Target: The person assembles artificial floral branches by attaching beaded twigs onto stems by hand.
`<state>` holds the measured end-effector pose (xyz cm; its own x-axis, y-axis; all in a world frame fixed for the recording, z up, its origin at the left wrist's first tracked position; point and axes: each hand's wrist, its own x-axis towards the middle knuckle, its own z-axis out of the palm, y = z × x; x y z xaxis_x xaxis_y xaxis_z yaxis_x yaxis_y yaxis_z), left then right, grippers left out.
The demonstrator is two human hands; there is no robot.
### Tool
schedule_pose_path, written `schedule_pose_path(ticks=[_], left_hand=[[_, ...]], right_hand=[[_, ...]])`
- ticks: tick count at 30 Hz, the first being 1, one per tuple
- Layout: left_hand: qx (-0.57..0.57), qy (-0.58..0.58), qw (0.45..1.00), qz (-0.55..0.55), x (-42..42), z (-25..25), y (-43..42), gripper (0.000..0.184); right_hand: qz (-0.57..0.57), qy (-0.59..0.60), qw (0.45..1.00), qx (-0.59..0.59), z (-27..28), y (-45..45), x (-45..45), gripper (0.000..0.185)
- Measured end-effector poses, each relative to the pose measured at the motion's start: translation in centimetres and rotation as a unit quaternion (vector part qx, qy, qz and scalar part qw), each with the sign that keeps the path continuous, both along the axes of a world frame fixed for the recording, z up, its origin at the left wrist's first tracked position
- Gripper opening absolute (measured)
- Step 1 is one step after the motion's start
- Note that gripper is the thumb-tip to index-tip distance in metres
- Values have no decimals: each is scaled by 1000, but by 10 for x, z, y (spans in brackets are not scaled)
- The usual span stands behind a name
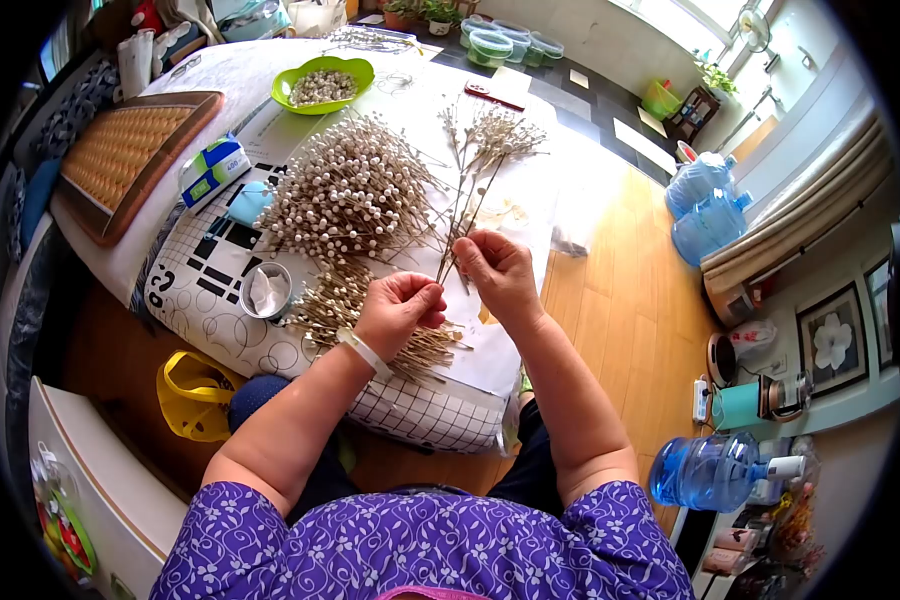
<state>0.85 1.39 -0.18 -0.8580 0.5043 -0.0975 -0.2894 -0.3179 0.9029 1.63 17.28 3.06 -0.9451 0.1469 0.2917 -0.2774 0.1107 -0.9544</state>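
Note:
My left hand (400,312) is closed in a pinch beside the lower ends of some thin brown dried stems (459,215); what sits between its fingertips is too small to make out. The fingers of my right hand (500,272) are closed on these stems, which fan upward into a pale branching top. Left of them lies a large heap of dried stems with white bead-like heads (345,190). A smaller bunch of similar yellowish stems (345,305) lies under and beside my left hand. White paper (485,355) covers the table below my right hand.
A green bowl (363,72) holds small pale pieces. A white cup (245,297), a tissue pack (198,185), a light blue cloth or mask (250,203) and a red phone (494,96) lie around the heap. A yellow bag (195,410) is below the table's left edge.

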Motion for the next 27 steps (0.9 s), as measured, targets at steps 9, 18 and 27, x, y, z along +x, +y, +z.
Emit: schedule_pose_path(ticks=[9, 18, 27], left_hand=[[7, -16, 1000, -16, 5, 7, 0, 12], [17, -33, 999, -34, 6, 11, -1, 12], [12, 9, 1000, -23, 4, 7, -2, 12]], right_hand=[[45, -66, 991, -110, 5, 9, 2, 18], [89, -103, 983, -122, 8, 12, 2, 21], [76, -96, 975, -183, 2, 9, 0, 18]])
